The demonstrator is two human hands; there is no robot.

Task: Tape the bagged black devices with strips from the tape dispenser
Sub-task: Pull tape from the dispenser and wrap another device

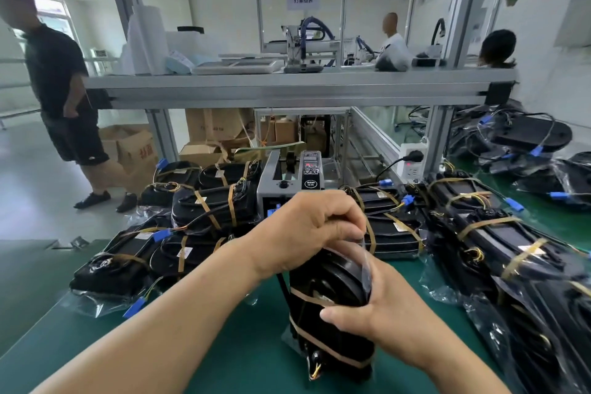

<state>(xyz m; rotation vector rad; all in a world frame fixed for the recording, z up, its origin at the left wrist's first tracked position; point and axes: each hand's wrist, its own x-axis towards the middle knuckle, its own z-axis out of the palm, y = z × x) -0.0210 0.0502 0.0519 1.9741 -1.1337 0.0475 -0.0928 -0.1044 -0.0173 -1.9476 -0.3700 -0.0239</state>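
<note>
A bagged black device (329, 304) stands on its edge on the green table (224, 345) in front of me, with two brown tape strips across its lower half. My left hand (307, 227) grips the top of the device and its clear bag from above. My right hand (380, 307) holds the device's right side, thumb pressed on the upper tape strip. The grey tape dispenser (291, 176) sits right behind my left hand; its outlet is hidden by that hand.
Taped bagged devices lie piled at the left (198, 211), behind (390, 227) and along the right (511, 265). Untaped ones lie far right (527, 137). An aluminium frame shelf (287, 86) spans overhead. A person (60, 89) stands at the left by cardboard boxes.
</note>
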